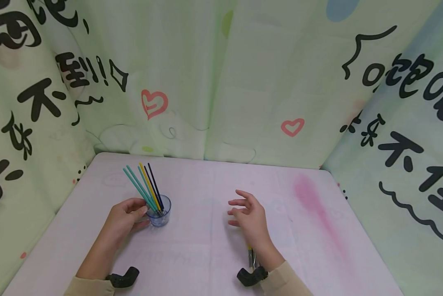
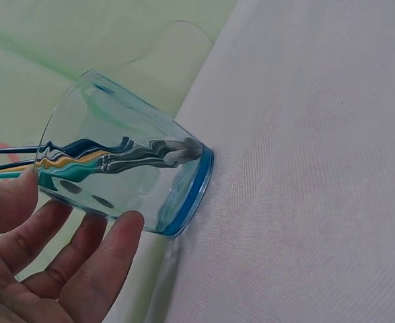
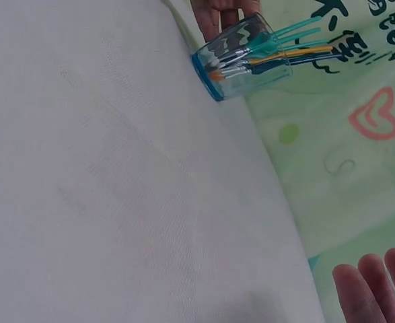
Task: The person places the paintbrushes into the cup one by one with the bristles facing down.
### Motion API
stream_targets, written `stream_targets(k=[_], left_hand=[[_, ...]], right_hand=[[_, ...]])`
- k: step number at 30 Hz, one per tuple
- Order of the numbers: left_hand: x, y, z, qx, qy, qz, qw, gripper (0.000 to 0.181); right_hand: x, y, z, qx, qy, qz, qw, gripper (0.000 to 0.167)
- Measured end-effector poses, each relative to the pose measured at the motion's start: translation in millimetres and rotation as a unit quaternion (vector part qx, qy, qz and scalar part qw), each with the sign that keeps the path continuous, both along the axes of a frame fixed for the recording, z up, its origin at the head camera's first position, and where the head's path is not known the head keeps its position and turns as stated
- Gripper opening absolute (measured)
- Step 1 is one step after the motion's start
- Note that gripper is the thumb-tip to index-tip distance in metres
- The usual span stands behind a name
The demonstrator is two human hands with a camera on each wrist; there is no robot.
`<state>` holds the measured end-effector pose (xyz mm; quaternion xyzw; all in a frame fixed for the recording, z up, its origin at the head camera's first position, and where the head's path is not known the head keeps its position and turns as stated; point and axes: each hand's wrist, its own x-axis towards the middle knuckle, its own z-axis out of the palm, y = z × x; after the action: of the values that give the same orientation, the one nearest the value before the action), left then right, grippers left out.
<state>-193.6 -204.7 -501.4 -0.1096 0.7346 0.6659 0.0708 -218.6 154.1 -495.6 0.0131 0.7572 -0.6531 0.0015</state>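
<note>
A clear blue-tinted cup (image 1: 159,220) stands upright on the table, left of centre. Several thin paintbrushes (image 2: 116,158) with teal, yellow and dark blue handles lean in it, bristles down. My left hand (image 1: 126,216) holds the cup from its left side, thumb near the rim and fingertips against the wall. Over the middle of the table my right hand (image 1: 249,213) hovers with loosely bent, spread fingers and nothing in them. In the right wrist view only its fingertips (image 3: 362,293) show. Beneath the right wrist lie more paintbrushes (image 1: 251,257), mostly hidden by the forearm.
A pale pink cloth covers the table (image 1: 191,263), with a darker pink streak (image 1: 323,218) on the right. Light green curtains (image 1: 191,74) printed with black writing and red hearts hang behind and at both sides. Black wrist cameras (image 1: 124,277) sit at both cuffs.
</note>
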Motion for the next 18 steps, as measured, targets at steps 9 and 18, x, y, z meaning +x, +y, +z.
stream_targets(k=[9, 18], left_hand=[[0.9, 0.9, 2.2, -0.005, -0.004, 0.001, 1.0, 0.039], [2.2, 2.0, 4.7, -0.008, -0.004, 0.002, 1.0, 0.04]], right_hand=[[-0.3, 16, -3.1, 0.012, -0.018, -0.025, 0.9995, 0.053], [1.3, 32, -0.8, 0.024, -0.03, -0.041, 0.9984, 0.052]])
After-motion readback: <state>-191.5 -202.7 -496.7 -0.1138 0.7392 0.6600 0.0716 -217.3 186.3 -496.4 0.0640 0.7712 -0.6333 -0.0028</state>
